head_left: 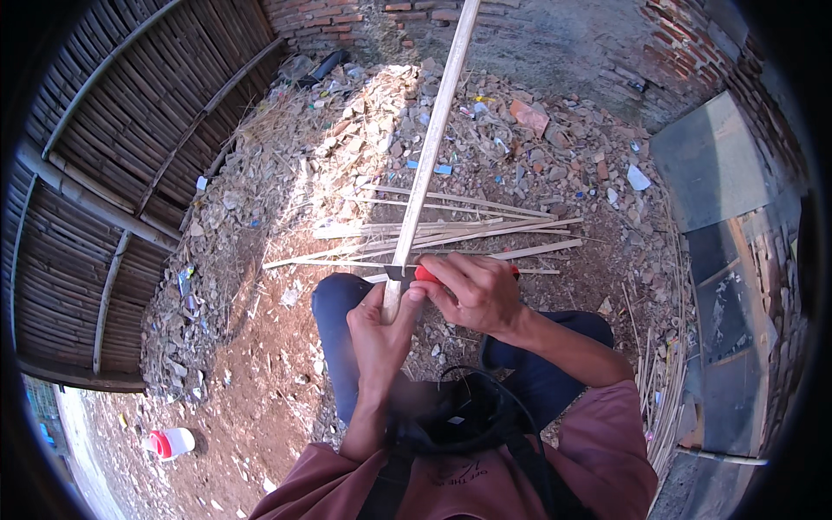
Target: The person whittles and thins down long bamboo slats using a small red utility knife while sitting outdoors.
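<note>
My left hand (380, 328) grips the near end of a long pale bamboo strip (433, 130) that runs up and away from me toward the brick wall. My right hand (472, 290) is closed on a knife with a red handle (425, 274). Its blade lies across the strip just above my left thumb. Both hands work above my knees in dark blue trousers.
Several split bamboo slats (451, 234) lie on the rubble-strewn dirt ahead. A woven bamboo wall (130, 147) stands on the left, and a brick wall (693, 52) at the back. More thin strips (663, 390) are stacked on the right. A white and red container (171, 442) sits at lower left.
</note>
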Available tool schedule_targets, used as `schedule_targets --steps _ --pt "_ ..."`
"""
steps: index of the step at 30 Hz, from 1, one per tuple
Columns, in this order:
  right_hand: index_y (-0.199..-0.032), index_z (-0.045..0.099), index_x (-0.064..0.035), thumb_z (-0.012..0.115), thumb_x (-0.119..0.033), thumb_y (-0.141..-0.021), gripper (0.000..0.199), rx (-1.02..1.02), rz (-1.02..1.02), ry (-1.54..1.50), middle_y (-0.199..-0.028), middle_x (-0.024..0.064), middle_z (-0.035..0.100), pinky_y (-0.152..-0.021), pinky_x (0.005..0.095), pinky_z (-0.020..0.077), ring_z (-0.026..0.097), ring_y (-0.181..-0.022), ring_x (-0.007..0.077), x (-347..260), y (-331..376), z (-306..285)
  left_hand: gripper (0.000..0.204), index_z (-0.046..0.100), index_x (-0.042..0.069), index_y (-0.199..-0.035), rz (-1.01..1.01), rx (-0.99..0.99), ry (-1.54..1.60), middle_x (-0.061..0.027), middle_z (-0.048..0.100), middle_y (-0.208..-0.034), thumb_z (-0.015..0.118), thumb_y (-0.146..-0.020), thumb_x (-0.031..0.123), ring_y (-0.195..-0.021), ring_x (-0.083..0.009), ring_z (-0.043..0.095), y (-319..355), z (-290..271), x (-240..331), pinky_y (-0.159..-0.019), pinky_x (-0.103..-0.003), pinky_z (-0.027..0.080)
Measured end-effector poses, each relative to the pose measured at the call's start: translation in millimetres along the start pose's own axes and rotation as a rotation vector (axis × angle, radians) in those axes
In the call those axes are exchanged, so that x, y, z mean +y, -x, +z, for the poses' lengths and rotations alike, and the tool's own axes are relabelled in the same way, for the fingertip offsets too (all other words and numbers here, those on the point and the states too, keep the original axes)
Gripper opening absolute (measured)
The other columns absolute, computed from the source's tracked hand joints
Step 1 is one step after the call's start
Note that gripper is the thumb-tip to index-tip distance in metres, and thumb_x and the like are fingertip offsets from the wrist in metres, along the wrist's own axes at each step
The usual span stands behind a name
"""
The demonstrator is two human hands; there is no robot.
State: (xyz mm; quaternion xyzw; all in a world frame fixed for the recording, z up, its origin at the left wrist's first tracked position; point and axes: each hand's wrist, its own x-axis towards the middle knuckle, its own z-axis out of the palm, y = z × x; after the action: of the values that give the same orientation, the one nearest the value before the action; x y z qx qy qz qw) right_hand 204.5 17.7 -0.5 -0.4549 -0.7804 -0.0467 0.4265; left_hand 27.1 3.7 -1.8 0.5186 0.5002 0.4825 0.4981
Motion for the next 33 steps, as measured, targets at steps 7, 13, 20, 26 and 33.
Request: schedule_targets --steps 7,13,20,26,33 --pt "-0.105 0.072 -0.014 0.077 -0.03 -0.096 0.019 -0.003 -0.015 0.002 -0.077 0.0034 0.069 -0.054 0.0372 0.0552 0.071 -0.063 0.0226 6.5 0.2 0.9 0.023 0.076 0.0 -0.111 0.036 -0.029 -0.064 0.0072 0.066 -0.081 0.077 -0.102 0.022 -0.072 0.0 0.05 -0.8 -1.7 -3.2 -0.06 -0.021 0.04" --pt "-0.109 0.075 -0.0143 0.076 -0.036 -0.098 0.025 -0.002 0.042 0.02 -0.078 0.0032 0.07 -0.052 0.0373 0.0545 0.07 -0.059 0.0237 14.8 -6.8 -3.2 0.026 0.075 -0.003 -0.107 0.027 -0.005 -0.13 0.0055 0.06 -0.067 0.08 -0.098 0.021 -0.064 -0.0019 0.046 0.1 -4.5 -10.1 -0.055 -0.026 0.037" --pt "-0.108 0.075 -0.0132 0.075 -0.034 -0.098 0.023 -0.005 0.044 -0.034 -0.079 0.0038 0.073 -0.053 0.0376 0.0554 0.072 -0.061 0.0229 18.1 -10.0 -7.6 0.025 0.073 -0.003 -0.1 0.027 0.001 -0.171 0.0048 0.059 -0.065 0.077 -0.1 0.022 -0.064 -0.0022 0.046 3.9 -4.4 1.0 -0.054 -0.027 0.038" --pt "-0.103 0.075 -0.0074 0.074 -0.031 -0.101 0.023 0.082 0.23 -0.007 -0.088 0.0089 0.079 -0.058 0.0367 0.0566 0.075 -0.068 0.0253 52.0 -31.1 -30.3 0.035 0.067 -0.002 -0.09 -0.008 -0.042 -0.364 -0.0028 0.054 -0.058 0.078 -0.1 0.03 -0.06 -0.0048 0.044 23.1 -16.7 -12.5 -0.052 -0.031 0.038" --pt "-0.107 0.076 -0.0055 0.072 -0.032 -0.102 0.027 0.108 0.307 0.015 -0.083 0.0111 0.077 -0.059 0.0368 0.0549 0.074 -0.067 0.0247 79.5 -32.3 -40.9 0.04 0.065 -0.002 -0.088 -0.093 -0.087 -0.398 -0.0056 0.053 -0.057 0.078 -0.1 0.033 -0.058 -0.0074 0.044 38.4 -24.8 -21.0 -0.052 -0.033 0.039"
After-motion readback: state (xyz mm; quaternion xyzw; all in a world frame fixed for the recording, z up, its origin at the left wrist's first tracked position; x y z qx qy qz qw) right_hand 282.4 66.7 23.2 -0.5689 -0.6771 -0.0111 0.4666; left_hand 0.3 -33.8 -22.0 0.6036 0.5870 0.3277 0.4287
